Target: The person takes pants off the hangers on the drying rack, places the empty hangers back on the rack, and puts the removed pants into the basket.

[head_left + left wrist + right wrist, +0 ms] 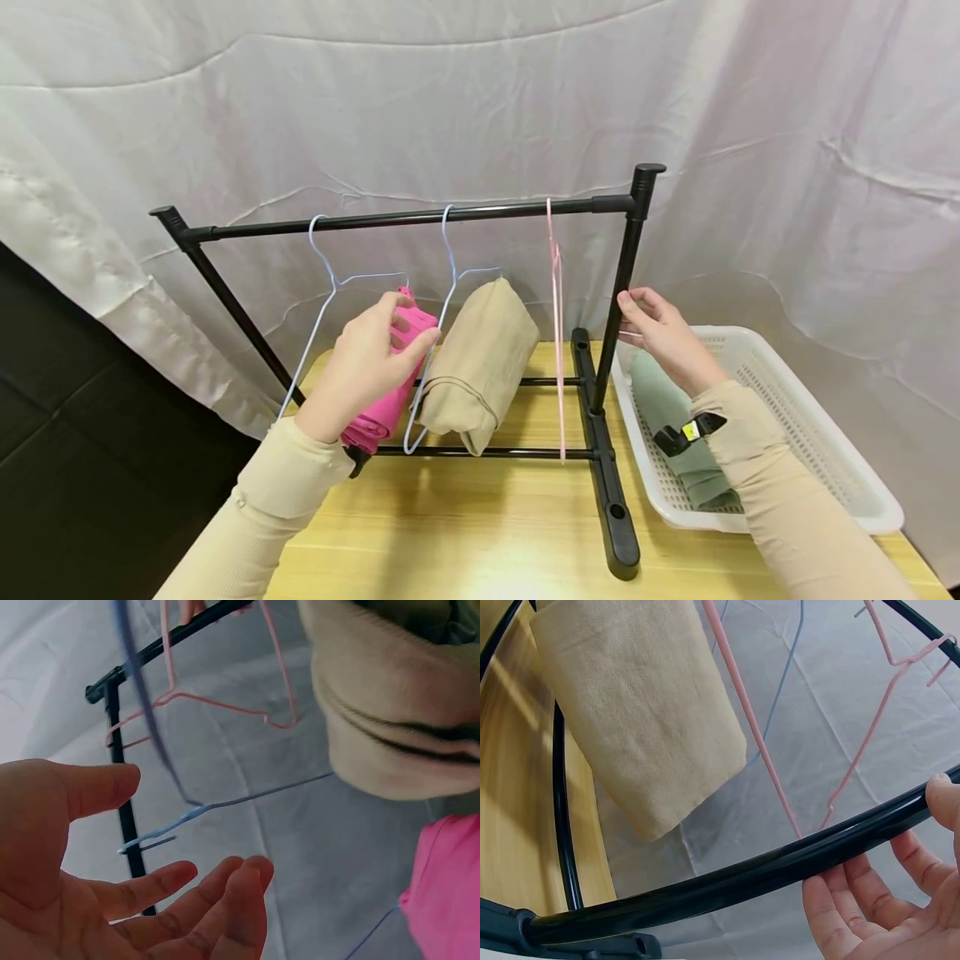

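A black clothes rack (420,218) stands on the wooden table. My right hand (663,333) holds its right post (735,889), thumb on one side and fingertips on the other. My left hand (367,358) is in front of a folded pink cloth (382,408), which hangs on a blue hanger (324,304). In the left wrist view my left hand (157,892) has spread, slightly bent fingers and holds nothing. A folded beige cloth (480,358) hangs on a second blue hanger (452,258). A bare pink hanger (557,308) hangs near the right post.
A white plastic basket (817,425) at the right holds a grey-green cloth (660,400). The rack's black foot (611,508) stretches towards the table's front (450,533). A pale curtain (450,108) hangs behind; dark fabric (90,433) lies at the left.
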Motion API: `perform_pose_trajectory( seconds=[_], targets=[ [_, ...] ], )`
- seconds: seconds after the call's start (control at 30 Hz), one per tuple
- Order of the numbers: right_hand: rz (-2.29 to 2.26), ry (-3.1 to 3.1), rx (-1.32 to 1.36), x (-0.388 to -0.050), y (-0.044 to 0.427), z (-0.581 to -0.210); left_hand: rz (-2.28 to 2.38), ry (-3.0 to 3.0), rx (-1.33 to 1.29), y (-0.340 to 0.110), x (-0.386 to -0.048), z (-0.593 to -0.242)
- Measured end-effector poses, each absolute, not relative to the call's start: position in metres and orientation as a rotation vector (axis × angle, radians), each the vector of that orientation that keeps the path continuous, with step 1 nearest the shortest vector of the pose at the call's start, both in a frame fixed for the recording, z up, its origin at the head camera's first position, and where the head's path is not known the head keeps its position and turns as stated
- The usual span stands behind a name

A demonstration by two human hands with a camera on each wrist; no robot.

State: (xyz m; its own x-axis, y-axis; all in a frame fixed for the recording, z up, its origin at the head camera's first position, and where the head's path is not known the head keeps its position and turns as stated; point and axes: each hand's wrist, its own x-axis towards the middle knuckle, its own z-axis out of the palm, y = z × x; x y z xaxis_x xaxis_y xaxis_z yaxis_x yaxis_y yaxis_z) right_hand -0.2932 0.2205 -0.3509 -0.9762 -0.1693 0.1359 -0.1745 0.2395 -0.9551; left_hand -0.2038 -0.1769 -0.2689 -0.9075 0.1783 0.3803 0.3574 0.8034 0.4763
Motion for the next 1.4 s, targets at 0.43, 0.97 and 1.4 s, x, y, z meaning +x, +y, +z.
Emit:
perform_pose_trajectory(
  seconds=[0.43, 0.97, 1.4],
  targets=[
    [1.898, -2.460, 0.340, -0.294, 0.225, -0.354, -0.939, -2.645, -0.528, -0.167, -0.213, -0.294],
    [1.941, -2.426, 0.326, -0.293, 0.221, -0.353, -1.558, -2.574, -0.351, -0.168, -0.212, -0.305],
    [1.914, -2.448, 0.351, -0.293, 0.221, -0.352, -1.730, -2.452, -0.275, -0.158, -0.212, -0.308]
  ],
)
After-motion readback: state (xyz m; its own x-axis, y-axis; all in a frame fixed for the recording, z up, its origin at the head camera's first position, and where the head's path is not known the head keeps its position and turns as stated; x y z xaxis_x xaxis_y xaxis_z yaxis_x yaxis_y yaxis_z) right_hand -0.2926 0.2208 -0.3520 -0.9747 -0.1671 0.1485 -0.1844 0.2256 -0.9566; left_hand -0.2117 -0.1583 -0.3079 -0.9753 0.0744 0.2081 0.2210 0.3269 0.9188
